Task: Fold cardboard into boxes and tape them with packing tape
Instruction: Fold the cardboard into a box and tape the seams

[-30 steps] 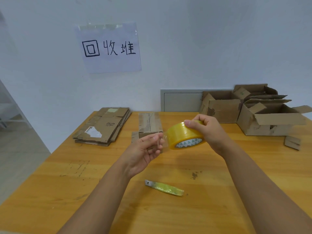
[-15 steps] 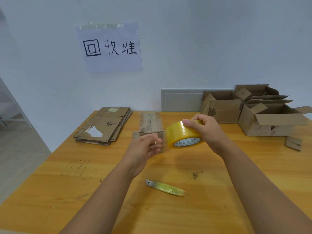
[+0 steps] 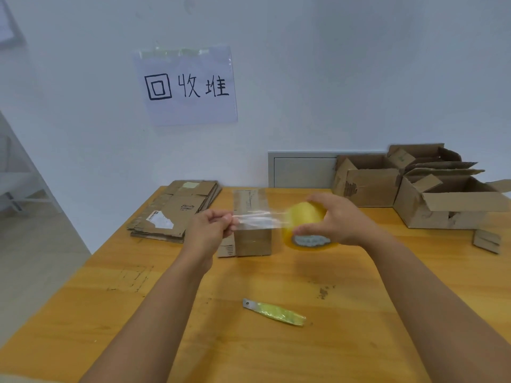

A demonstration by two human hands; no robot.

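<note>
My right hand (image 3: 338,219) grips a yellowish roll of packing tape (image 3: 302,219) above the wooden table (image 3: 276,349). My left hand (image 3: 207,230) pinches the tape's free end, and a clear strip of tape (image 3: 260,218) stretches between the hand and the roll. Behind the strip stands a small closed cardboard box (image 3: 250,239). A stack of flattened cardboard (image 3: 177,211) lies at the table's far left.
A cutter blade wrapped in yellowish tape (image 3: 273,312) lies on the table near me. Several open cardboard boxes (image 3: 431,189) stand at the far right, with a cardboard scrap (image 3: 486,241) beside them. A paper sign (image 3: 188,85) hangs on the wall.
My left hand has pulled leftward away from the roll, drawing out a strip of tape. The roll has shifted slightly right and is blurred.
</note>
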